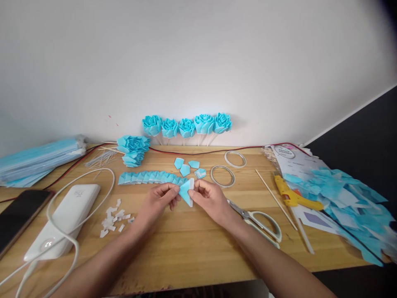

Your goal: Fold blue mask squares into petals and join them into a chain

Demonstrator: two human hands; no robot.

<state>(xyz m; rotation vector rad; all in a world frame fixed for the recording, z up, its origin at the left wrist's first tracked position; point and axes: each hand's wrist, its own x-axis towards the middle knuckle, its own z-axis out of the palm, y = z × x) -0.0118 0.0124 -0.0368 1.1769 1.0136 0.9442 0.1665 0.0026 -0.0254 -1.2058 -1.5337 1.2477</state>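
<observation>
Both forearms reach in over the table; left hand and right hand pinch a folded blue petal just above it, beside the petal strip. Uneven finger pressure could skew the crease or tear the paper.

Light blue folded petal, blue paper roses, yellow glue gun, white power bank.

Both hands meet over the wooden worktop, the left hand and right hand pinching a folded blue petal at the end of a pleated blue strip. Scissors lie just beside the right wrist; paper roses lean against the wall.
</observation>
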